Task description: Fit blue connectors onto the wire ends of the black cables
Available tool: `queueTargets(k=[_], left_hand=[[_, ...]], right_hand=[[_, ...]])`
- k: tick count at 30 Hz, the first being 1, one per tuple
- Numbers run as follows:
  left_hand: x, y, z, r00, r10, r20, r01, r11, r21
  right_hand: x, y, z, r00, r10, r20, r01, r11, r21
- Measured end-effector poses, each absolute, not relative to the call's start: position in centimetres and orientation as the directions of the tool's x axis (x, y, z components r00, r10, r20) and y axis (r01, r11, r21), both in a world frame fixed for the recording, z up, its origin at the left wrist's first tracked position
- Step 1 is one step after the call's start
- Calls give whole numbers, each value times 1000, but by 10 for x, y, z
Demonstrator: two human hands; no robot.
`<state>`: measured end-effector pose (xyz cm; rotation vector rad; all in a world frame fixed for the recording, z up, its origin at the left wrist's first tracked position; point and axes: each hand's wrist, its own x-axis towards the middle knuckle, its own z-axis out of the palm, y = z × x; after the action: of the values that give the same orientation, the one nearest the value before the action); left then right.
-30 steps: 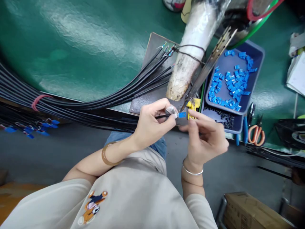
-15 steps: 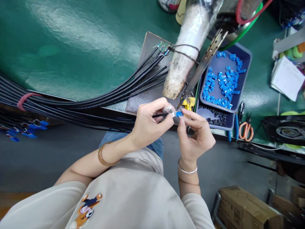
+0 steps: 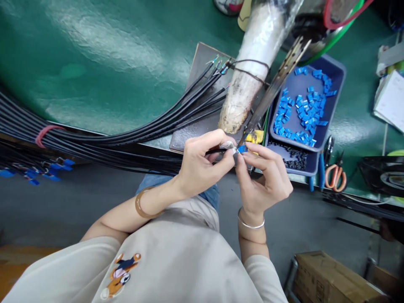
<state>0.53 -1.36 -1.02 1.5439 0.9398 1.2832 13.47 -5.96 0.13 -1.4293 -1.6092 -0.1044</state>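
Note:
Near the table's front edge, my left hand [image 3: 202, 162] pinches the end of a black cable [image 3: 217, 150], just behind its thin wires. A small blue connector [image 3: 242, 149] sits at the wire ends, between the thumb and fingers of my right hand [image 3: 263, 176]. The fingertips of both hands nearly meet there. A yellow object [image 3: 255, 136] shows just behind the connector. More black cables [image 3: 151, 126] with stripped ends lie on a dark board [image 3: 197, 63] to the left.
A tray of blue connectors [image 3: 339, 84] overlaps a tray of small black parts [image 3: 311, 168] at right. Beside them are orange-handled pliers [image 3: 336, 177]. A wrapped, whitish tube [image 3: 249, 71] and a metal strip [image 3: 273, 90] hang over the board. A cardboard box [image 3: 331, 273] stands below.
The view has shifted slightly, so table items on the right appear further right. Both hands keep their hold; the fingertips have drawn a little closer around the blue connector.

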Motion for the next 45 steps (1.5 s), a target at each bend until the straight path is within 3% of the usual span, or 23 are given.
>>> queueTargets(k=[18, 26, 45], left_hand=[[-1, -20, -16, 263, 948, 179, 38, -195, 980], [0, -19, -15, 245, 960, 134, 12, -141, 990], [2, -15, -16, 178, 943, 280, 3, -285, 958]], right_hand=[[139, -69, -6, 60, 709, 702, 889, 282, -360], [137, -68, 1, 89, 736, 671, 860, 283, -424], [138, -63, 5, 66, 742, 667, 863, 293, -411]])
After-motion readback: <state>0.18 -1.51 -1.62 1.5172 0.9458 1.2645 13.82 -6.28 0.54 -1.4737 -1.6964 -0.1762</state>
